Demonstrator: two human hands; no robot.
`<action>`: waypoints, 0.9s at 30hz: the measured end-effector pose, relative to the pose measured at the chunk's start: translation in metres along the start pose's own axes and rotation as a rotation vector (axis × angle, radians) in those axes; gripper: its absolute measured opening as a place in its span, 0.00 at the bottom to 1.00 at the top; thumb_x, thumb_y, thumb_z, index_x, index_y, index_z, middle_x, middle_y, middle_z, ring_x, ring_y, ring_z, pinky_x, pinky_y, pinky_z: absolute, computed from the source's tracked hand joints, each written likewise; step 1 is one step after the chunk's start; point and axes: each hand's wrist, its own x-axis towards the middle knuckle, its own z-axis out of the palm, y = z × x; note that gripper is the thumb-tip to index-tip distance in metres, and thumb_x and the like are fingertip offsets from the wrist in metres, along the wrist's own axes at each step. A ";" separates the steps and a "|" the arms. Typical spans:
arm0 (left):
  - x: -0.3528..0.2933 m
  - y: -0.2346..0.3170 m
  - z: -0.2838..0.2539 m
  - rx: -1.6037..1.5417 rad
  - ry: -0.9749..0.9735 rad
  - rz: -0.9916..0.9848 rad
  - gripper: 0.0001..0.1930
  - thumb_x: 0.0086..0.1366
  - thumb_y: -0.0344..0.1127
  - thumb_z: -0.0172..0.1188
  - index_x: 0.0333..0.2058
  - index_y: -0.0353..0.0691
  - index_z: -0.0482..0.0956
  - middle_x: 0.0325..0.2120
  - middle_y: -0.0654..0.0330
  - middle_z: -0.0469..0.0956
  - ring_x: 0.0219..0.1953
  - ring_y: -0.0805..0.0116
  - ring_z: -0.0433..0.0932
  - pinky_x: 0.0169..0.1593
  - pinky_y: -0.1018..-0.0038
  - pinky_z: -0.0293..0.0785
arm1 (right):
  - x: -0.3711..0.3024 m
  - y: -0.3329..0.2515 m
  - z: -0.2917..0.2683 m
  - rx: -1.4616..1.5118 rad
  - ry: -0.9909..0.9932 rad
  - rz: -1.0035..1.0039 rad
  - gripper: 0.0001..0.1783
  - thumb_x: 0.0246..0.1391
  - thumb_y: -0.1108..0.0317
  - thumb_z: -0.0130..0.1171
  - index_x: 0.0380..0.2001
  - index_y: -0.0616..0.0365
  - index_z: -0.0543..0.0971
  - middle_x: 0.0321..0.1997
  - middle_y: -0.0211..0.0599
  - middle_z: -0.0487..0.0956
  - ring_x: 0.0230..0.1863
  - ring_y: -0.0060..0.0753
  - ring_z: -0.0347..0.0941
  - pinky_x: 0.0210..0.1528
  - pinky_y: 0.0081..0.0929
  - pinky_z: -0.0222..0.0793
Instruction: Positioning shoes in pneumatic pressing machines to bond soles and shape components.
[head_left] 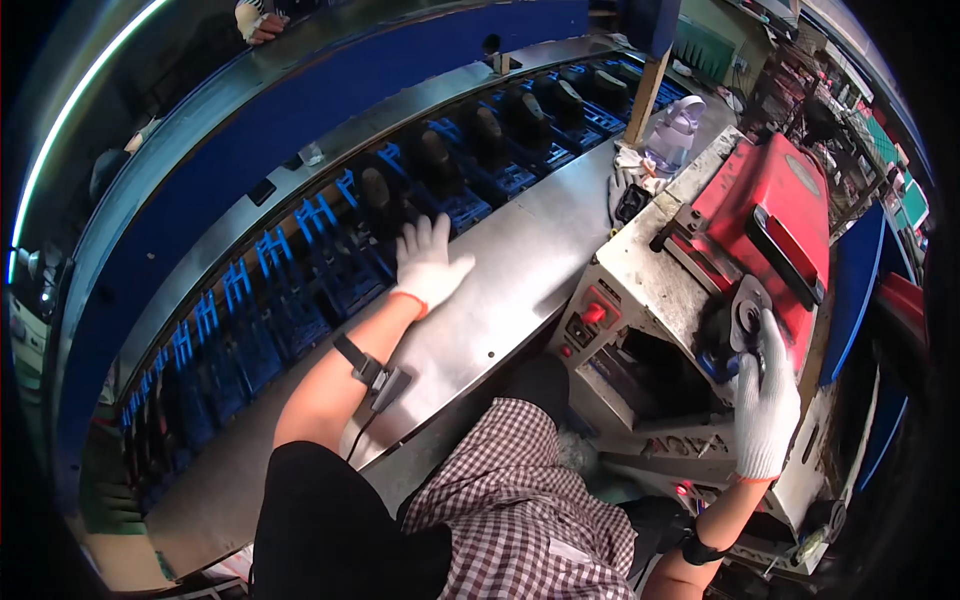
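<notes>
My left hand (430, 265), in a white knit glove with an orange cuff, is open with its fingers spread over the edge of the steel ledge (510, 255). Just beyond its fingertips, a dark shoe-shaped piece (376, 187) stands in the blue-racked conveyor (315, 225). My right hand (768, 410), gloved the same way, grips a dark shoe-like piece with a grey face (748, 312) at the front of a red-covered machine (770, 215). Its fingers reach along the near side of that piece; the underside is hidden.
Several more dark shoe-shaped pieces (489, 122) line the conveyor toward the far right. A clear plastic jug (674, 135) and crumpled gloves (632, 175) lie beside a wooden post (647, 100). The machine's red switch (594, 313) faces me. Another person's hand (262, 27) shows beyond the blue panel.
</notes>
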 end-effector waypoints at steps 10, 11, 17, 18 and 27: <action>-0.043 -0.002 0.021 0.032 0.115 0.169 0.32 0.69 0.53 0.60 0.65 0.41 0.71 0.68 0.43 0.68 0.71 0.39 0.64 0.76 0.47 0.55 | -0.004 0.016 0.007 -0.029 0.053 -0.029 0.30 0.62 0.71 0.63 0.67 0.39 0.79 0.45 0.43 0.85 0.40 0.47 0.83 0.47 0.38 0.78; -0.042 -0.002 0.022 0.036 0.124 0.161 0.31 0.69 0.52 0.59 0.65 0.41 0.72 0.67 0.43 0.69 0.71 0.39 0.65 0.76 0.48 0.56 | -0.004 0.016 0.007 -0.027 0.068 -0.040 0.29 0.62 0.71 0.63 0.67 0.39 0.79 0.45 0.43 0.85 0.40 0.47 0.83 0.47 0.38 0.78; -0.045 0.001 0.019 0.023 0.138 0.142 0.31 0.70 0.53 0.58 0.66 0.42 0.72 0.66 0.44 0.70 0.69 0.38 0.66 0.74 0.47 0.58 | -0.004 0.013 0.005 -0.037 0.092 -0.044 0.28 0.63 0.70 0.64 0.66 0.40 0.79 0.48 0.43 0.85 0.44 0.49 0.84 0.49 0.39 0.78; -0.045 0.001 0.018 0.026 0.124 0.137 0.31 0.70 0.53 0.58 0.66 0.42 0.72 0.66 0.44 0.70 0.69 0.38 0.66 0.74 0.47 0.58 | -0.004 0.012 0.004 -0.044 0.077 -0.019 0.27 0.64 0.70 0.62 0.66 0.42 0.80 0.51 0.45 0.85 0.45 0.47 0.85 0.50 0.37 0.78; -0.045 0.000 0.023 0.038 0.181 0.134 0.30 0.68 0.51 0.59 0.64 0.42 0.74 0.66 0.46 0.71 0.68 0.44 0.67 0.74 0.51 0.58 | -0.005 0.012 0.006 -0.042 0.077 0.003 0.28 0.63 0.68 0.64 0.66 0.41 0.79 0.48 0.43 0.85 0.44 0.49 0.84 0.50 0.39 0.79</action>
